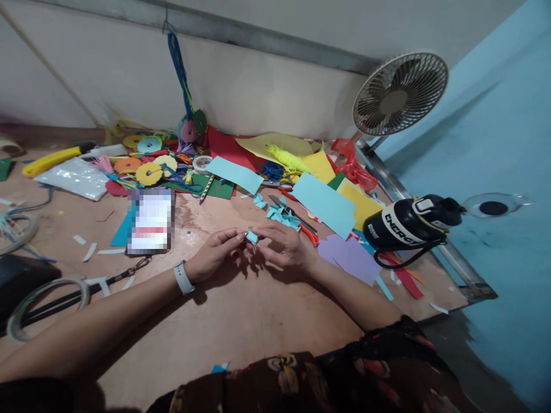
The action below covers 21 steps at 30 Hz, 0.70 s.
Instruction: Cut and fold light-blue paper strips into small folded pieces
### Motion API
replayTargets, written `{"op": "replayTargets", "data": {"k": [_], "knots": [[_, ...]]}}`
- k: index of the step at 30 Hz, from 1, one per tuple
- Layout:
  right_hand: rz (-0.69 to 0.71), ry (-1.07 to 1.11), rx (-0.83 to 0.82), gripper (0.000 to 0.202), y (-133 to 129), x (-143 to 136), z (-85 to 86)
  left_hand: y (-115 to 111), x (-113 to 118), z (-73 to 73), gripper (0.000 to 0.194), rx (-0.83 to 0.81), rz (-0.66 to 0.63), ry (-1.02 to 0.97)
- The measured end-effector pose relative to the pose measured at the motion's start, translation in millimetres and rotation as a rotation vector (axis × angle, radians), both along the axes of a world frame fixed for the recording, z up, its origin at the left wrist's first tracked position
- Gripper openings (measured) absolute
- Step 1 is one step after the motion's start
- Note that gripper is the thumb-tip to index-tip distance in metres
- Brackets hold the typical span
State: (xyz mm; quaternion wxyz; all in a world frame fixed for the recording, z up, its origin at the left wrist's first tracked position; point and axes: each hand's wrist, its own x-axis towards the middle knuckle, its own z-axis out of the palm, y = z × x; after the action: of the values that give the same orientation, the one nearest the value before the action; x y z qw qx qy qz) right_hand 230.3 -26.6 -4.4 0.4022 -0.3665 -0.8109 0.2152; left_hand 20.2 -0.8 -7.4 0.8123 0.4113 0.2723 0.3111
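Between the fingertips of both hands is a small folded piece of light blue paper. My left hand, with a pale watch band on its wrist, pinches the paper from the left. From the other side my right hand grips it with thumb and fingers. Just beyond the right hand lies a pile of light blue paper pieces. Scissors with orange handles lie beside that pile. A larger light blue sheet rests farther right, and purple paper is near my right forearm.
A black bottle lies tilted at the right edge, below a fan. Colourful discs with cords crowd the back left. A phone lies left of my hands. Tape rolls sit near my left forearm.
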Motion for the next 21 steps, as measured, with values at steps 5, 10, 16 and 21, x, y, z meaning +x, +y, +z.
{"op": "replayTargets", "data": {"k": [5,10,16,21], "knots": [[0.001,0.191,-0.110,0.018,-1.8,-5.9,-1.3,-3.7,-0.1,-3.7,0.026,-0.058,-0.061,-0.018],[-0.105,0.357,-0.345,0.010,-7.7,-12.3,8.3,-7.7,-0.5,1.3,0.022,-0.018,-0.071,0.013],[-0.088,0.397,-0.521,0.015,-12.1,-17.6,12.9,-11.7,-2.1,5.7,0.033,0.054,-0.149,0.066],[-0.135,0.349,-0.526,0.019,-13.0,-20.0,16.4,-14.1,0.2,5.7,0.038,0.101,-0.161,0.152]]}}
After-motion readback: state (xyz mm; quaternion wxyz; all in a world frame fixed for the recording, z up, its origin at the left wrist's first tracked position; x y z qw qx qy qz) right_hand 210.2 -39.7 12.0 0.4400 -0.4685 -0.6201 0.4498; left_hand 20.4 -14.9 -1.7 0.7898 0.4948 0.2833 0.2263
